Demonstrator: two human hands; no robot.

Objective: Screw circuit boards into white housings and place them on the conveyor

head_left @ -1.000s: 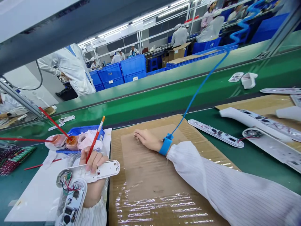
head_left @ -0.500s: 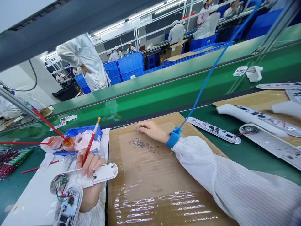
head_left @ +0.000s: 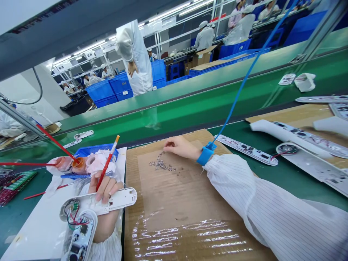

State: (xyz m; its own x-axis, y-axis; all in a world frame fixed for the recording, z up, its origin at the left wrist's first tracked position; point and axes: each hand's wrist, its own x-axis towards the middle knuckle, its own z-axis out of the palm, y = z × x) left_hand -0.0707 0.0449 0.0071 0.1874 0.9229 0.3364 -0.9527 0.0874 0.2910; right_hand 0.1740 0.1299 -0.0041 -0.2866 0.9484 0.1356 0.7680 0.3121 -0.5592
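My right hand (head_left: 181, 147) pinches a screw from the screw pile (head_left: 161, 165) at its seven o'clock; my left hand (head_left: 104, 188) grips housing (head_left: 108, 200) and brush (head_left: 108, 163), awaiting fastening.

A blue strap (head_left: 206, 155) with blue cord (head_left: 244, 81); white, finely striped sleeve (head_left: 272, 214); red brush (head_left: 106, 168) with orange tip; white housing (head_left: 108, 201); brown cardboard (head_left: 176, 203); green belt (head_left: 190, 108); blue tray (head_left: 92, 150).

surface: green bench (head_left: 288, 181) | on it: cardboard sheet (head_left: 185, 203), white paper (head_left: 40, 232), blue tray (head_left: 89, 150), white housings (head_left: 282, 132)
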